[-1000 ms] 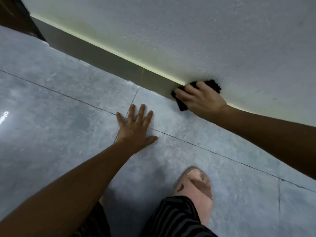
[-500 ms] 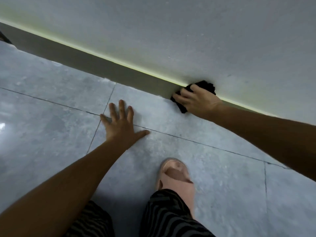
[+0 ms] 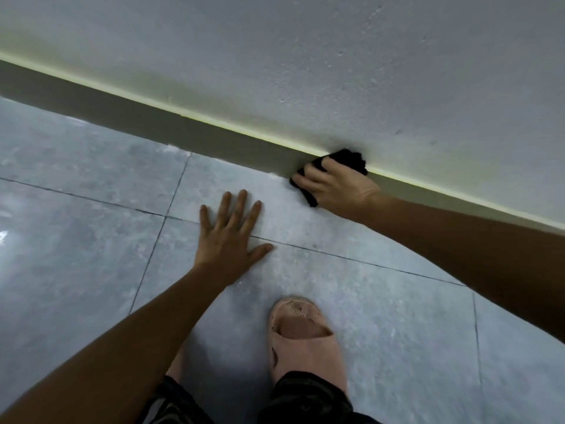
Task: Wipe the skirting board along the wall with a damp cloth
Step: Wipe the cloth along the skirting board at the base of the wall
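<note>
A grey skirting board (image 3: pixel 159 123) runs along the foot of the white wall, from the left edge down to the right. My right hand (image 3: pixel 339 188) grips a black cloth (image 3: pixel 351 159) and presses it against the skirting board. Part of the cloth shows above my knuckles and part sticks out below my fingers near the floor. My left hand (image 3: pixel 232 231) lies flat on the grey floor tile with fingers spread, a little left of and nearer to me than the right hand.
Grey floor tiles (image 3: pixel 76 240) with dark grout lines fill the foreground. My foot in a pink slipper (image 3: pixel 302 335) stands on the floor below the hands, with striped trouser legs (image 3: pixel 308 399) at the bottom edge. The white wall (image 3: pixel 336 56) rises behind the skirting.
The view has shifted along the wall; the dark corner at the left is out of sight. My left hand has lifted and set down flat again on the tile, while the right hand keeps the cloth on the skirting.
</note>
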Demonstrator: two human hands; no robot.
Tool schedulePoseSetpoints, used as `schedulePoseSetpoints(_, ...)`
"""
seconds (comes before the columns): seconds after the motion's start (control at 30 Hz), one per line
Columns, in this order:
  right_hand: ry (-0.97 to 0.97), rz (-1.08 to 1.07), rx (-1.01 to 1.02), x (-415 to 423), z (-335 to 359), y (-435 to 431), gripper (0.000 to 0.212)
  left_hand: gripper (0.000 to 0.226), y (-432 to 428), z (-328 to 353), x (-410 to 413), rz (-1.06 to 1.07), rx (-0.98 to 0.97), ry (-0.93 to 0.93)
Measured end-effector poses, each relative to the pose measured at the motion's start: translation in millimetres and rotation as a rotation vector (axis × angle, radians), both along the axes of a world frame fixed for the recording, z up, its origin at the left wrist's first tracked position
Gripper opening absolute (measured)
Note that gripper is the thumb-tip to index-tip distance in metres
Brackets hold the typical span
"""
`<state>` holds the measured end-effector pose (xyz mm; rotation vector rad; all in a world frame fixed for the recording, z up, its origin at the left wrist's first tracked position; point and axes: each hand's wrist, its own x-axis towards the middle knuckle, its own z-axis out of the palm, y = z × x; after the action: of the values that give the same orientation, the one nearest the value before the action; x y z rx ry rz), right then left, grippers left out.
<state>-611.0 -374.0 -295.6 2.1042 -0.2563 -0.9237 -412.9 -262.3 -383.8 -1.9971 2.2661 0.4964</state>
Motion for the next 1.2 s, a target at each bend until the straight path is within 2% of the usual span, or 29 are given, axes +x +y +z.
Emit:
schedulePoseSetpoints(0.1,0.024,-0.003,-0.060,-36.8,13.6,4.5,0.043,0.084,-1.5,-0.2,-10.2,-0.016,0.012,-0.013)
schedulePoseSetpoints(0.2,-0.183,-0.111,-0.119,-33.7,22.3,4.9,0.053,0.084,-0.6,2.0,-13.5,-0.013,0.023,-0.026)
schedulePoseSetpoints(0.3,-0.312,-0.028,-0.105,9.5,15.3,-0.2,0.053,0.085,-1.7,4.1,-13.8,-0.015,0.046,-0.046)
schedulePoseSetpoints(0.37,-0.271,0.054,-0.048,35.4,7.3,-2.1,0.046,0.086,-0.9,4.7,-14.7,-0.005,0.048,-0.053)
schedulePoseSetpoints(0.47,-0.166,0.010,0.008,38.4,3.2,-2.3,0.043,0.087,-2.3,5.8,-15.8,-0.006,0.051,-0.059)
schedulePoseSetpoints(0.6,-0.039,0.041,-0.002,-11.1,-1.5,1.4,0.041,0.085,-0.8,8.0,-16.0,-0.019,0.046,-0.077)
schedulePoseSetpoints(0.77,-0.067,-0.038,-0.160,-75.5,1.0,9.1,0.051,0.076,-3.9,15.1,-29.3,-0.033,-0.004,-0.082)
schedulePoseSetpoints(0.87,-0.287,-0.071,-0.202,-61.9,5.3,7.1,0.057,0.072,-7.4,12.1,-43.3,-0.125,0.004,0.021)
schedulePoseSetpoints(0.97,-0.400,0.016,-0.170,-18.6,7.1,-1.4,0.056,0.074,-8.3,8.1,-54.8,-0.149,0.039,0.019)
schedulePoseSetpoints(1.07,-0.265,0.037,-0.065,1.9,-0.2,-5.1,0.049,0.077,-8.2,7.7,-57.8,-0.156,0.051,-0.032)
schedulePoseSetpoints(1.2,-0.098,-0.023,-0.027,-37.7,-7.0,2.1,0.043,0.078,-7.9,9.9,-59.9,-0.152,0.058,-0.051)
